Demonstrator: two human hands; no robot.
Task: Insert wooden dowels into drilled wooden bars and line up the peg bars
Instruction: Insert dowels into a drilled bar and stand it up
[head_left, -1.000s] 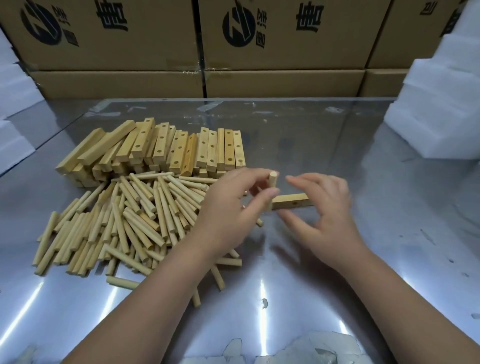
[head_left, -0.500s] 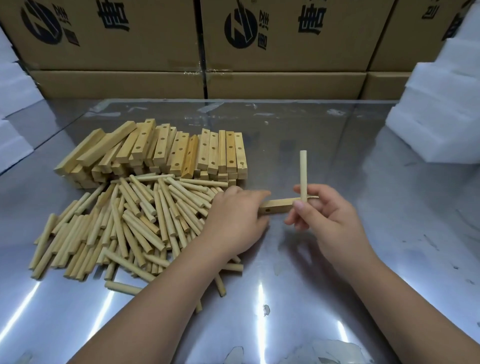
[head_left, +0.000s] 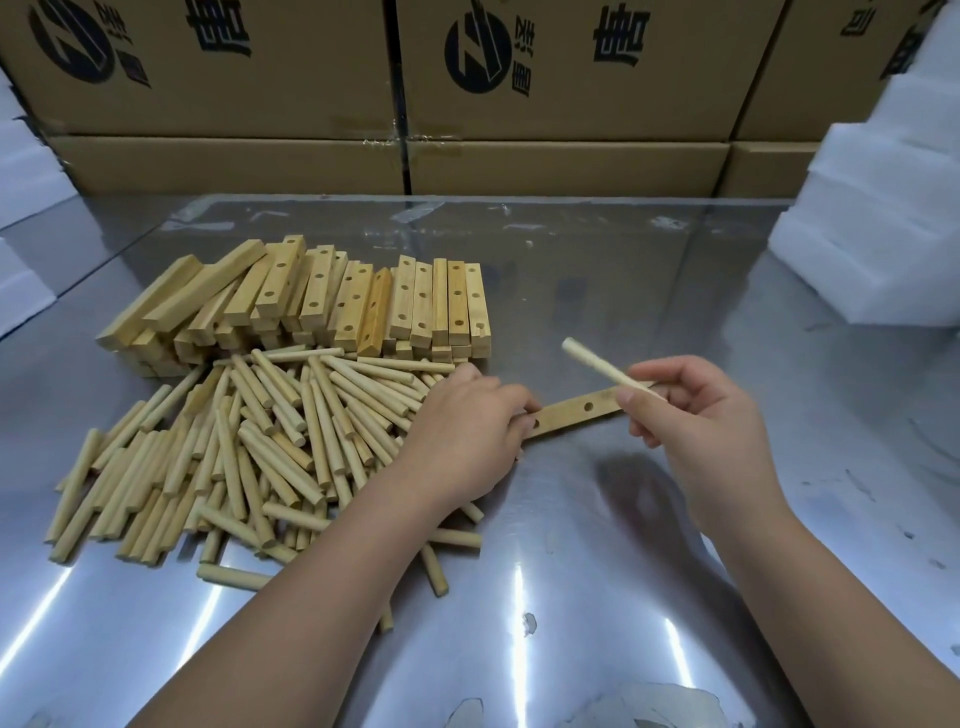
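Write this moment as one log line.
left hand: holds bar left end | right hand: holds right end, dowel tilted

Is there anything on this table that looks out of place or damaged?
Yes. A few stray dowels lie apart from the dowel pile, toward the near edge. The table covering looks torn at the near edge. The dowel in the right hand leans left over the bar.

Glossy metal table (head_left: 649, 545), matt pale wooden dowels (head_left: 270, 441), cardboard boxes (head_left: 561, 161)
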